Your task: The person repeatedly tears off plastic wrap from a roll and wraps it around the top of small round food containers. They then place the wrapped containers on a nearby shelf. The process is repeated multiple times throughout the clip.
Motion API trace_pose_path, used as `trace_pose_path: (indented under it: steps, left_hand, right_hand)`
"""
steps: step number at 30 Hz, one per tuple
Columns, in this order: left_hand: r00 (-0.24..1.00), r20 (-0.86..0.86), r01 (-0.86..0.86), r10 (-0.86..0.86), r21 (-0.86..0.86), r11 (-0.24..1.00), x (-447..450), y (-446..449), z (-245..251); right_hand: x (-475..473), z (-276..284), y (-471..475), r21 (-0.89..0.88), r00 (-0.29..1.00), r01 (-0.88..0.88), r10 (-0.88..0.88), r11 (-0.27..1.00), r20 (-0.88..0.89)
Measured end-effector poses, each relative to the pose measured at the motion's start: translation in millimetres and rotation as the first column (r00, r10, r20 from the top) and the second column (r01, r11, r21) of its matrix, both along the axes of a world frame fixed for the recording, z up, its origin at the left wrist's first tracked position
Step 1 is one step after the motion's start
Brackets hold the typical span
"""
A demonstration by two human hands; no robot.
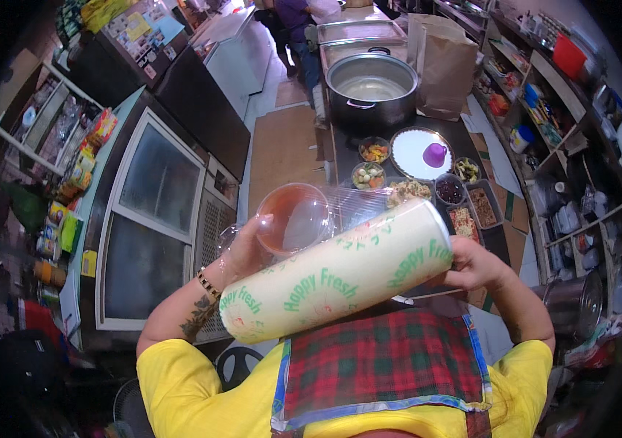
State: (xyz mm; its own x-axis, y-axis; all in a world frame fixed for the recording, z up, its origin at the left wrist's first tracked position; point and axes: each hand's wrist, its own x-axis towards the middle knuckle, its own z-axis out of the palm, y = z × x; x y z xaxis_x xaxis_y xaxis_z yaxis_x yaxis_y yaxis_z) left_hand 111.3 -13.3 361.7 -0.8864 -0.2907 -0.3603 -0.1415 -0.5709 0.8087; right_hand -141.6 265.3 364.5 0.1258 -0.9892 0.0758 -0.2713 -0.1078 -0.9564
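My left hand grips a round clear plastic container with orange-brown contents, its thumb at the rim. Clear cling film is drawn over and around the container and runs back to a large roll. That roll is pale with green printed writing and lies aslant in front of my chest. At its right end my right hand has hold of it; some fingers are hidden behind the roll. Beyond the roll, a clear tub of pale mixed food is partly covered.
The dark table bears a large metal pot, a paper bag and a white plate with a purple object. Several small food tubs stand nearby. Shelves line the right; a person stands far ahead.
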Motion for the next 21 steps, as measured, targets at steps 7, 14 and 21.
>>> trace_pose_path:
  steps: [7,14,21]
  left_hand:
    - [0.950,0.293,-0.098,0.104,-0.035,0.995,-1.3,-15.9,-49.5]
    - [0.925,0.356,-0.171,0.134,0.074,0.983,-18.4,-18.2,-128.8]
    - [0.987,0.158,0.009,-0.027,0.112,0.994,-25.5,-7.8,-178.4]
  right_hand:
    - [45.5,-90.3,0.3,-0.019,0.995,0.081,-0.082,0.997,-0.052]
    - [59.3,-157.5,40.2,0.648,0.732,0.235,-0.570,0.724,0.372]
    - [86.5,-235.1,64.2,0.575,0.576,0.469,-0.725,0.671,0.377]
